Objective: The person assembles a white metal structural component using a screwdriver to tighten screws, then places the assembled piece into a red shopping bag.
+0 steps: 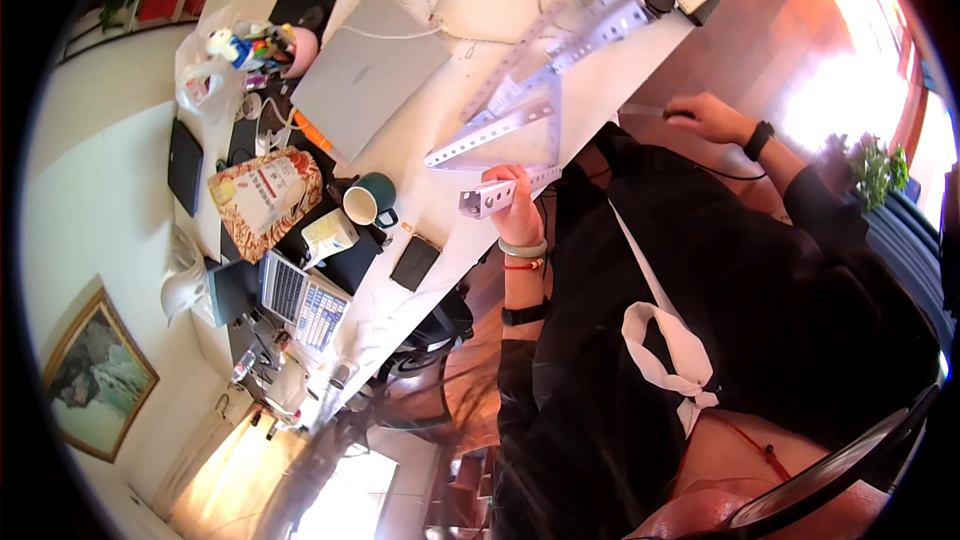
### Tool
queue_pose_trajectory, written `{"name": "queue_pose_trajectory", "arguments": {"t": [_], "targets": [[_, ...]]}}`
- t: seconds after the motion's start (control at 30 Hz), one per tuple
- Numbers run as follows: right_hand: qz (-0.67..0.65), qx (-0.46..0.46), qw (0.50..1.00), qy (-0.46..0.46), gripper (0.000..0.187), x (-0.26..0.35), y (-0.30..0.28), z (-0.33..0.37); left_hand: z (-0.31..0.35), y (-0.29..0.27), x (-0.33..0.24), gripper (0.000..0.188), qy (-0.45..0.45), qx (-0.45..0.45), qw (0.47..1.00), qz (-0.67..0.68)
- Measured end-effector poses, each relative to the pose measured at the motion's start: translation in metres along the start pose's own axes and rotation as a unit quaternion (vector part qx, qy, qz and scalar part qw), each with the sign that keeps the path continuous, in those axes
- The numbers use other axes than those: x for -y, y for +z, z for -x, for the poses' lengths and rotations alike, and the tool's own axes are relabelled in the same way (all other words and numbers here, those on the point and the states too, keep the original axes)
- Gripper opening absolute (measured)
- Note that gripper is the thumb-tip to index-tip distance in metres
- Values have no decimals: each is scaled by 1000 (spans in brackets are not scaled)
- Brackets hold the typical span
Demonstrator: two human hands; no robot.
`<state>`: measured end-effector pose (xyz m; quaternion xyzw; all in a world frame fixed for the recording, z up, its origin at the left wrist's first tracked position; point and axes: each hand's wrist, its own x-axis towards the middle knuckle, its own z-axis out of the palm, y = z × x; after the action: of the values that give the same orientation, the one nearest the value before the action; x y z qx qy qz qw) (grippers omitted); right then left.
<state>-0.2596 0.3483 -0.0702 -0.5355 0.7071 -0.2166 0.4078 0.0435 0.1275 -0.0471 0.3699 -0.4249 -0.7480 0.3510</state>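
Observation:
My left hand (pixel 515 210) is closed around the end of a pale perforated metal bar (pixel 487 200), over the desk's front edge. The bar's open channel end faces left. Beyond it, several more perforated metal bars (pixel 495 135) form an angled framework on the desk, partly blurred by glare. My right hand (pixel 708 120) is off to the right, past the desk edge, with fingers curled around the dark end of a thin, rod-like tool (pixel 650 112). Its exact kind is too small to make out.
A closed grey laptop (pixel 370 70), a dark green mug (pixel 370 200) and a black phone (pixel 415 262) lie left of the bars. A patterned food bag (pixel 265 200) and an open laptop (pixel 305 300) stand farther left. A potted plant (pixel 870 170) is at right.

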Motion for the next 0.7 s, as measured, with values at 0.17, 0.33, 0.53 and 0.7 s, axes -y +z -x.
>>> {"name": "queue_pose_trajectory", "arguments": {"t": [0.17,0.33,0.53,0.7], "targets": [[-110,136,981,82,25,-14,72,4,-6,14,7,13,-33,4,998,-60],[-59,101,988,97,22,31,76,-20,-14,2,-1,10,-21,94,991,-90],[-45,39,994,92,20,36,88,-23,-18,2,-4,10,-30,143,986,-78],[-46,23,991,122,20,41,84,-20,-19,3,-4,10,-24,147,986,-81]]}}
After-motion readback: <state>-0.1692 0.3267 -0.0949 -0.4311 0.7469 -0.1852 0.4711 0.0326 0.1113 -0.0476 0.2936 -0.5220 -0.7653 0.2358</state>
